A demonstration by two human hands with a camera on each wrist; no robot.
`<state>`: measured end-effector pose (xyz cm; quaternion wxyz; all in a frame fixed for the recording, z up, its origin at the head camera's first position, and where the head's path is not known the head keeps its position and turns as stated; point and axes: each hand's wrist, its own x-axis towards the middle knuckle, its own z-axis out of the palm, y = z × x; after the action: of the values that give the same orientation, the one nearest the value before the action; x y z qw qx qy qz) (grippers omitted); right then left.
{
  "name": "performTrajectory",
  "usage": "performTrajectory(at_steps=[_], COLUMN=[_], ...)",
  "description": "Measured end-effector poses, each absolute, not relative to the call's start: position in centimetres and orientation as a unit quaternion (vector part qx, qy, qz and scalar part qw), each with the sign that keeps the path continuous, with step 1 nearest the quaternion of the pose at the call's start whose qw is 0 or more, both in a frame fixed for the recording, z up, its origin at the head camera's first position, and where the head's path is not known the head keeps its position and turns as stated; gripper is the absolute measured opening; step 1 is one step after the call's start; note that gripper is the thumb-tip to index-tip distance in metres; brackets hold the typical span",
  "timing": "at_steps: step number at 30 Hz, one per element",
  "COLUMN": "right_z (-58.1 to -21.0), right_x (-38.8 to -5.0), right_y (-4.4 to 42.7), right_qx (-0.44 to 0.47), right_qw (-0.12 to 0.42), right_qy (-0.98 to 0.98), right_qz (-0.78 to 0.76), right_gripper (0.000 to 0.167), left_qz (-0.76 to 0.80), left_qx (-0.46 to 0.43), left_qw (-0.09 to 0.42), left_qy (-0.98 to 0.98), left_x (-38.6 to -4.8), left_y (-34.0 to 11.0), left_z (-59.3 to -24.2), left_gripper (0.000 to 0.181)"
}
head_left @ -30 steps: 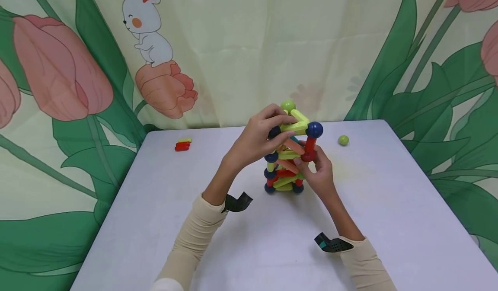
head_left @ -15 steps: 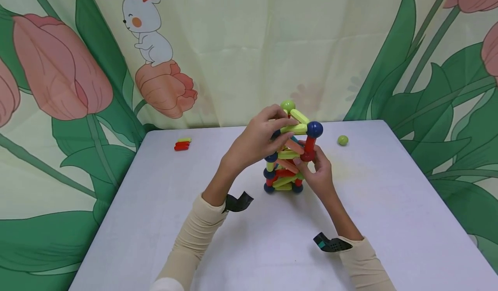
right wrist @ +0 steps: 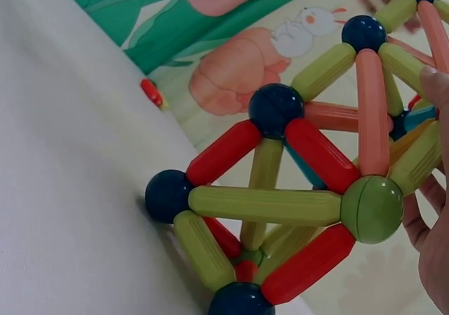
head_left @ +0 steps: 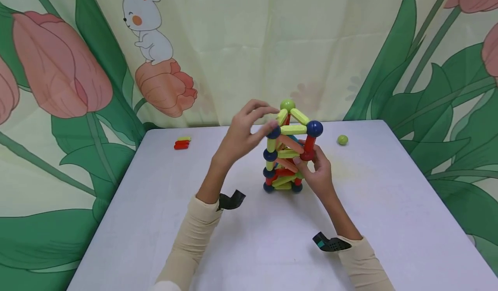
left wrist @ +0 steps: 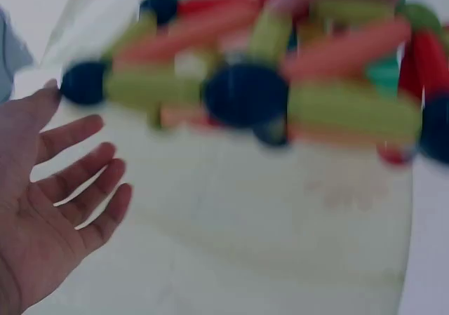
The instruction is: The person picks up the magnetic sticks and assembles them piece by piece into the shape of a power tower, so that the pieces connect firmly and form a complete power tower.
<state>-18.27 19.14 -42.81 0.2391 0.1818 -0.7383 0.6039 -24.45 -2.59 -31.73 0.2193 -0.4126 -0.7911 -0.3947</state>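
Note:
A tower of magnetic sticks and balls (head_left: 293, 129) stands upright on the white table, in yellow-green, red, salmon and navy. A green ball (head_left: 288, 105) tops it. My left hand (head_left: 242, 133) is beside the upper left corner, fingers spread. Its thumb tip is at a navy ball (left wrist: 85, 83) in the left wrist view; whether they touch I cannot tell. My right hand (head_left: 320, 174) pinches the tower's right side around a red ball (head_left: 307, 155), thumb in front. Those fingers are partly hidden behind the sticks. The right wrist view shows the lower tiers and a green joint ball (right wrist: 372, 209).
A loose green ball (head_left: 342, 140) lies to the right of the tower. Red and yellow-green sticks (head_left: 182, 143) lie together at the table's back left. Behind the table (head_left: 155, 239) hangs a printed curtain (head_left: 233, 44) with tulips and a rabbit.
My left hand has let go of the tower's top and drawn back to the left, its fingers spreading. The right hand keeps its hold, and the tower stays in place.

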Motion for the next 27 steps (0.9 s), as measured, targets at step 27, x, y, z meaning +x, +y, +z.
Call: performTrajectory(at_steps=[27], right_z=[-45.4], right_x=[-19.9], right_y=[19.9], right_qx=[0.179], right_qw=[0.245], right_qy=[-0.737], right_qz=[0.604], right_gripper=[0.047], left_qz=[-0.163], left_qx=[0.098], left_qw=[0.015], left_qy=[-0.982], left_x=[-33.0], left_y=[-21.6], left_z=[-47.8], left_gripper=[0.024])
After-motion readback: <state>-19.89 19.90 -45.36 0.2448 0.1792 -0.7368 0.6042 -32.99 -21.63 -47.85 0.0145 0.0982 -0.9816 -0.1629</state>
